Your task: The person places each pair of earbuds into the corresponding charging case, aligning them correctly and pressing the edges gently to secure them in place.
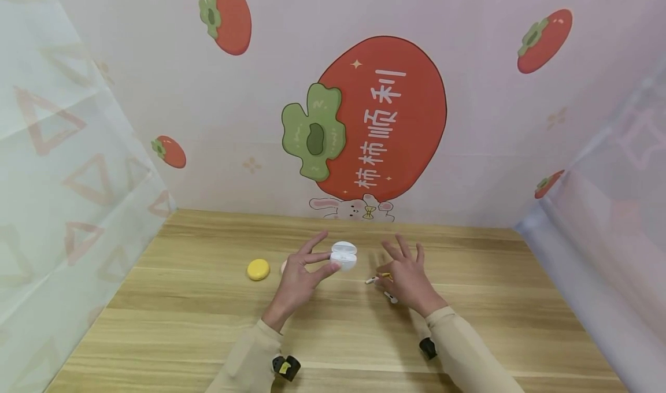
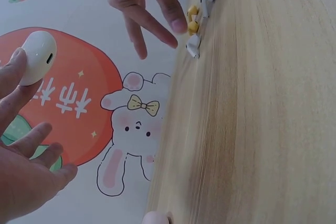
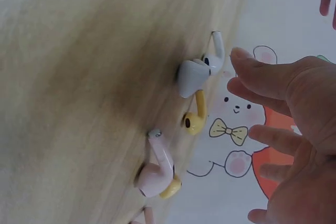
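My left hand point(image 1: 299, 276) holds a white earbud case point(image 1: 344, 256) above the table, pinching it between thumb and fingers. The lid of this case is up. In the left wrist view its rounded back point(image 2: 41, 56) shows. My right hand point(image 1: 412, 280) hovers low over several loose earbuds, fingers spread and nothing between them. Closest to its fingertips lie a white earbud point(image 3: 214, 59) and a second white earbud point(image 3: 191, 78). Beside them are a yellow earbud point(image 3: 195, 120) and a pink earbud point(image 3: 155, 174), which partly covers another yellow earbud point(image 3: 171, 187).
On the wooden table point(image 1: 208, 323), a round yellow case point(image 1: 258, 269) sits left of my left hand. A pale pink case point(image 2: 156, 217) is mostly hidden behind that hand in the head view. A printed backdrop point(image 1: 468, 167) stands along the table's far edge.
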`<action>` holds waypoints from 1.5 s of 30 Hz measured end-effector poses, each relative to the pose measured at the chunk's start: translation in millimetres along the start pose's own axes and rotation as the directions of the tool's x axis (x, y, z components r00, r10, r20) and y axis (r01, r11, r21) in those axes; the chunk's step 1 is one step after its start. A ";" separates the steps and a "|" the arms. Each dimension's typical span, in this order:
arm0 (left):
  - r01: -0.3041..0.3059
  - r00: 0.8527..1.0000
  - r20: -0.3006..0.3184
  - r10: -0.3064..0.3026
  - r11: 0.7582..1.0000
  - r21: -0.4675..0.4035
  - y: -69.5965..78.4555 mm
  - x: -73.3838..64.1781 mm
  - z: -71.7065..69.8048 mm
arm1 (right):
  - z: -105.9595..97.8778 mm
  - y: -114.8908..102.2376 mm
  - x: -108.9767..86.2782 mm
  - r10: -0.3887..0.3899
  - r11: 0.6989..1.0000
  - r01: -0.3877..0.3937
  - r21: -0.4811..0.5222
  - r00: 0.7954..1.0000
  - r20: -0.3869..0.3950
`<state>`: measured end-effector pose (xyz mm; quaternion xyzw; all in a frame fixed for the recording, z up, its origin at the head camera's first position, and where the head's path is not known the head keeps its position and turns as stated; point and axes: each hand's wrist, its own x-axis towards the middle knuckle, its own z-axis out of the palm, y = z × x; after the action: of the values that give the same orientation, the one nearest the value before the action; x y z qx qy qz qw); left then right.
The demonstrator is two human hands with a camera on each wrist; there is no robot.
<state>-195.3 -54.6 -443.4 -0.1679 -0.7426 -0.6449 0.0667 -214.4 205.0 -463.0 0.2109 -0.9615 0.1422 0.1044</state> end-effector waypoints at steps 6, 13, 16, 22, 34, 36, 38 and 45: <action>-0.012 1.000 0.006 0.012 1.000 0.007 1.3 0.3 0.0 | 3.9 -0.9 3.3 0.009 0.999 -0.008 -0.037 1.000 0.024; 0.016 1.000 0.010 -0.016 1.000 0.004 0.5 0.8 0.7 | 6.9 -2.7 5.7 0.012 0.997 -0.009 -0.073 0.999 0.040; 0.014 1.000 0.012 -0.014 1.000 0.007 1.0 0.8 0.9 | 9.3 -2.5 6.0 0.010 0.996 -0.006 -0.093 0.999 0.039; 0.017 1.000 0.018 -0.017 1.000 0.008 1.1 0.6 1.0 | 13.1 -1.6 5.4 0.008 0.994 -0.004 -0.109 0.999 0.033; 0.007 1.000 0.010 -0.008 1.000 0.023 0.2 -0.4 0.6 | 5.8 -5.2 4.9 0.013 0.999 -0.014 -0.041 1.000 -0.020; 0.003 1.000 0.011 -0.003 1.000 0.011 -1.2 -0.6 0.8 | 1.7 -6.3 4.2 0.007 0.999 -0.009 -0.040 0.999 -0.044; 0.008 1.000 0.011 -0.008 1.000 0.005 -3.1 -0.7 1.2 | -2.1 -7.2 3.3 0.002 0.999 -0.005 -0.045 0.998 -0.062; 0.015 1.000 0.009 -0.015 1.000 0.010 -5.9 -1.1 2.9 | -18.1 -12.1 2.4 -0.051 0.999 0.047 -0.025 0.984 -0.173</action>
<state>-195.9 -52.6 -449.7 -0.1651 -0.7472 -0.6411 0.0592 -208.7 199.3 -442.6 0.2201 -0.9447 0.1474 0.1932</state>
